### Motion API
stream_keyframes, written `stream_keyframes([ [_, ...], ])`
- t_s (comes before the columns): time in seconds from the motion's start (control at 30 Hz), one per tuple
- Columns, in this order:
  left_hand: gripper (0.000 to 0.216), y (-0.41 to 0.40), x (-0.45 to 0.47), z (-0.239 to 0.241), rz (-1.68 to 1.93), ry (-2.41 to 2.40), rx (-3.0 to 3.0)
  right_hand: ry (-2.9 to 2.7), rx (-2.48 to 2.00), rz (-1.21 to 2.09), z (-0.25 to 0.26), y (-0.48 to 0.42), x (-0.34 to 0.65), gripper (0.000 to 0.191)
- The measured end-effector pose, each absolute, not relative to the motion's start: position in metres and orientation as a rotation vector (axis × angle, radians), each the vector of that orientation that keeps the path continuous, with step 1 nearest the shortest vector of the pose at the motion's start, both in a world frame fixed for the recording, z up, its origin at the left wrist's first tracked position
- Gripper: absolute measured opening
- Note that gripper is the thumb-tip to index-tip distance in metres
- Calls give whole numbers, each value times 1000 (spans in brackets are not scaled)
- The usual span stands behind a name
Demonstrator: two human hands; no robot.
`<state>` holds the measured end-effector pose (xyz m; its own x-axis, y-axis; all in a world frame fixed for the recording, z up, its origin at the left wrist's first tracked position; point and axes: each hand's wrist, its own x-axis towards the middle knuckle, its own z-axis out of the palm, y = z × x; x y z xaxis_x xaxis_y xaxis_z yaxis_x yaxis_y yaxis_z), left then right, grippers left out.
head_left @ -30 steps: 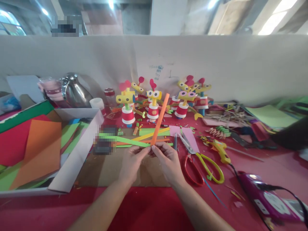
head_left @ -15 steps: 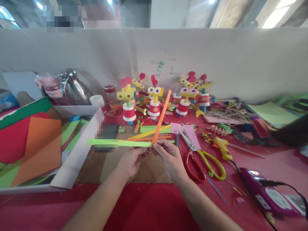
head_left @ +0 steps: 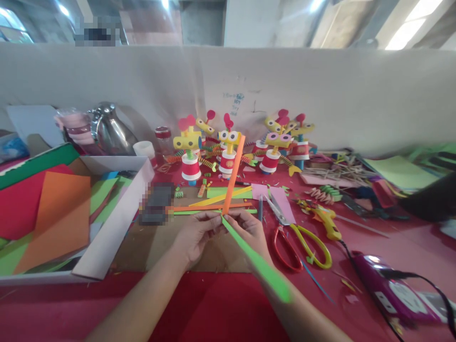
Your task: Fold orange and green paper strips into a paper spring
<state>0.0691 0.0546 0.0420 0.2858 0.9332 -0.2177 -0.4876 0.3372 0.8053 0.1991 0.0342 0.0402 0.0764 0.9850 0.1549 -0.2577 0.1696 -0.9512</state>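
Note:
My left hand [head_left: 196,237] and my right hand [head_left: 251,232] meet above a brown cardboard sheet [head_left: 156,249], both pinched on the joined ends of two paper strips. The orange strip [head_left: 233,175] stands up and away from the hands. The green strip [head_left: 256,261] points down and to the right over my right wrist, blurred. More loose strips [head_left: 213,199] lie flat just behind the hands.
Scissors with red and yellow handles [head_left: 301,242] lie right of my hands, then a yellow glue gun [head_left: 324,218] and a purple device [head_left: 392,289]. A white box [head_left: 114,223] of coloured paper sits left. Paper-cup figures [head_left: 228,152] stand at the wall. A steel jug [head_left: 109,130] is at back left.
The green strip, which pointed left across the table, has swung round to point down and right over my right wrist. The orange strip has tilted a little more upright.

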Motion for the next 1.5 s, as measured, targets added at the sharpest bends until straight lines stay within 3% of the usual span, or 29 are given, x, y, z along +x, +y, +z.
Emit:
stream_keyframes([
  [0.27,21,55,65,52,1045,800,760,-1082,-949,1116,26,37,200,13],
  [0.5,21,55,68,48,1113,858,756,-1159,-1004,1056,43,30,201,14],
  [0.67,19,53,74,43,1215,835,699,-1053,-884,1178,47,30,198,24],
  [0.93,16,49,76,44,1190,746,666,-1026,-875,1221,44,36,202,16],
  [1.13,18,52,68,54,1103,897,958,-1132,-957,1218,47,37,210,20],
  [1.3,20,50,73,46,1196,922,730,-1041,-1002,1324,46,38,210,24],
  [1.5,22,48,77,43,1247,880,666,-1153,-1114,1124,40,39,211,19],
])
